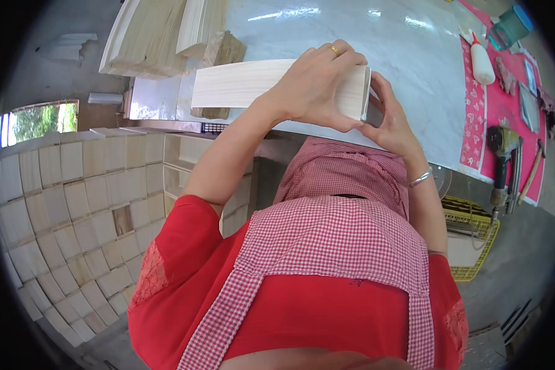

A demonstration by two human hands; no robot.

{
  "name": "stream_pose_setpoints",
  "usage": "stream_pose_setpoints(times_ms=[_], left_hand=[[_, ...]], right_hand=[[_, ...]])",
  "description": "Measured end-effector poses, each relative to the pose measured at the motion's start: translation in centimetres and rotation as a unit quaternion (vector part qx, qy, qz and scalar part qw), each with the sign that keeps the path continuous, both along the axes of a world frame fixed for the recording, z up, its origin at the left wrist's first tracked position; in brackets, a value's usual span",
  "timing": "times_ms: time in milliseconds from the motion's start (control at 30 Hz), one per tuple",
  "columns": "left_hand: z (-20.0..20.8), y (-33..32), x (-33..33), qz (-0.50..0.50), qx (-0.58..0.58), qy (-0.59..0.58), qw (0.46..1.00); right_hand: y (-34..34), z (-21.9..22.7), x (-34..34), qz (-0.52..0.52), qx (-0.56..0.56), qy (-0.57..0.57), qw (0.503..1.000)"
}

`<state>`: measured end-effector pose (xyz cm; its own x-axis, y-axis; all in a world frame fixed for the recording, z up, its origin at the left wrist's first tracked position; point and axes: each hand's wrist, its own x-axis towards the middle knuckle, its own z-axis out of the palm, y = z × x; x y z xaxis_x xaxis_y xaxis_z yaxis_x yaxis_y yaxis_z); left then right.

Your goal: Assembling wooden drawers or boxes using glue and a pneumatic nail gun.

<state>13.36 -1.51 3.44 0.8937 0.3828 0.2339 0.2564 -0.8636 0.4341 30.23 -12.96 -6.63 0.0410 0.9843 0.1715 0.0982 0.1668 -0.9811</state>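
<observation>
A long, pale wooden piece [246, 83], looking like a narrow box, lies across the near part of the table, its right end close to both hands. My left hand [317, 83] is closed over that end, fingers over the far edge and thumb at the near corner. Around the end face curls my right hand [393, 120], its thumb meeting the left thumb at the near corner. A thin edge shows along the end face, between the two hands. A rough wooden block [223, 49] partly shows behind the left end of the piece.
Stacked pale boards [148, 37] stand at the far left of the glossy table [413, 55]. A wall of wooden boxes [74, 197] fills the left. On the right lie a white glue bottle [481, 65], a power tool [501, 148] and a hammer [533, 169]. Below is a yellow crate [475, 271].
</observation>
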Motion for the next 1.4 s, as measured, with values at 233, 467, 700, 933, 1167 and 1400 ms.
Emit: stream_pose_setpoints(times_ms=[233, 467, 700, 933, 1167, 1400], left_hand=[[0.0, 0.0, 0.2, 0.005, -0.019, 0.022, 1.0], [-0.3, 0.2, 0.7, -0.002, -0.021, 0.019, 1.0], [-0.5, 0.3, 0.7, -0.005, -0.017, 0.021, 1.0], [-0.7, 0.6, 0.7, -0.01, -0.011, 0.02, 1.0], [-0.8, 0.6, 0.7, -0.01, -0.015, 0.019, 1.0], [-1.0, 0.6, 0.8, -0.004, -0.012, 0.018, 1.0]], right_hand=[[0.0, 0.4, 0.0, 0.003, -0.006, -0.008, 1.0], [0.1, 0.0, 0.0, -0.005, 0.004, -0.018, 1.0], [0.1, 0.1, 0.0, -0.005, 0.009, -0.022, 1.0], [0.2, 0.2, 0.0, -0.003, 0.004, -0.019, 1.0], [0.3, -0.1, 0.2, 0.002, 0.018, -0.019, 1.0], [0.3, -0.2, 0.3, 0.006, 0.008, -0.018, 1.0]])
